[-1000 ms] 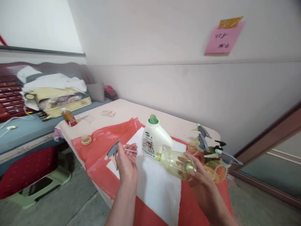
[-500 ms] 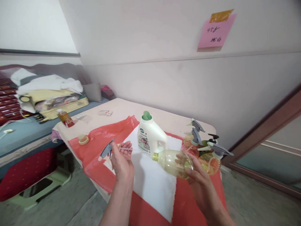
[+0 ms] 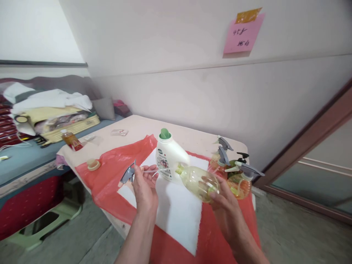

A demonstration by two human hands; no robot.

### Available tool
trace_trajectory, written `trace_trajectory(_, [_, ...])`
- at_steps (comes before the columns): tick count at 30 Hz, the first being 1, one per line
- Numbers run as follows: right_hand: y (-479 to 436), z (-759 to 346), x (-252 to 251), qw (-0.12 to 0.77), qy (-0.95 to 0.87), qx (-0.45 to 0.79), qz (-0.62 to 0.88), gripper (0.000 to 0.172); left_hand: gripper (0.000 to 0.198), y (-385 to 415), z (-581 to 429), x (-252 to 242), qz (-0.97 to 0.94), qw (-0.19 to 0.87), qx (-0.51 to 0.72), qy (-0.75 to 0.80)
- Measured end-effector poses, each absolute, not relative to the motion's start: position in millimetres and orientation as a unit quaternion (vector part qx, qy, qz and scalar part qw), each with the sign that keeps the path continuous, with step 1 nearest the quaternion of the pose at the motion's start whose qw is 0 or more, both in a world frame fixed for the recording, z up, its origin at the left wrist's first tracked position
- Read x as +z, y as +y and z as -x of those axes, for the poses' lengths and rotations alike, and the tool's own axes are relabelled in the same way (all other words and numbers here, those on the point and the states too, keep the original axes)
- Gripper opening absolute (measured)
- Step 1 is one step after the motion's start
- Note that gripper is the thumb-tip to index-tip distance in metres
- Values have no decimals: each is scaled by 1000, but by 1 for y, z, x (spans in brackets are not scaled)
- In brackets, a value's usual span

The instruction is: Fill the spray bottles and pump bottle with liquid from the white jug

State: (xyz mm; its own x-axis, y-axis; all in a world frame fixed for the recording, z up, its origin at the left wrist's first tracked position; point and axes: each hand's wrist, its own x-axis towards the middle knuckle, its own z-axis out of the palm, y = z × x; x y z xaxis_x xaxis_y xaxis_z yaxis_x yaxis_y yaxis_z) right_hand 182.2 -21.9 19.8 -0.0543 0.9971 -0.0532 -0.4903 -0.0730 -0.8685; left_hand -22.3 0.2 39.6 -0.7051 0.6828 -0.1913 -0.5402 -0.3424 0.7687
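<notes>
My left hand holds a grey spray head by its neck, and its thin clear tube points right toward the mouth of a yellowish clear bottle. That bottle lies tilted in my right hand, its fingers wrapped round the base and its neck facing left. Whether the tube's tip touches the neck is too small to tell. Behind them stands a white jug with an open neck and a green piece in its mouth. A white cloth lies beneath, over a red plastic sheet.
Several spray and pump bottles stand at the table's right. A beige cap rests on the red sheet. An amber bottle is at the table's left edge, near a red-seated stool. A wall rises behind the table.
The view has shifted slightly. The bottle's neck and the tube have come closer together, and the bottle tilts a little more, with its neck higher.
</notes>
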Motion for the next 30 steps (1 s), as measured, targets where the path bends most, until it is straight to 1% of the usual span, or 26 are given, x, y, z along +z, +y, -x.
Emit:
trace_trajectory(7, [-24,-182,27,570,-416,587,396,58,46,-1,19,42,-124,384,807,431])
trace_trajectory(11, [-30,-168,24,558,-423,615,362,61,49,-4,0,39,-175,454,776,402])
trace_trajectory(14, [-34,-156,17,562,-432,619,340,63,48,-8,-17,36,-160,512,754,378])
trace_trajectory(22, [-40,-154,13,579,-484,557,345,61,43,-13,-22,40,-162,533,741,375])
trace_trajectory(27, [-40,-151,9,574,-439,601,342,60,40,-15,-25,40,-183,513,744,388])
trace_trajectory(30, [-40,-149,6,529,-392,677,329,51,38,-16,-24,39,-194,503,739,403])
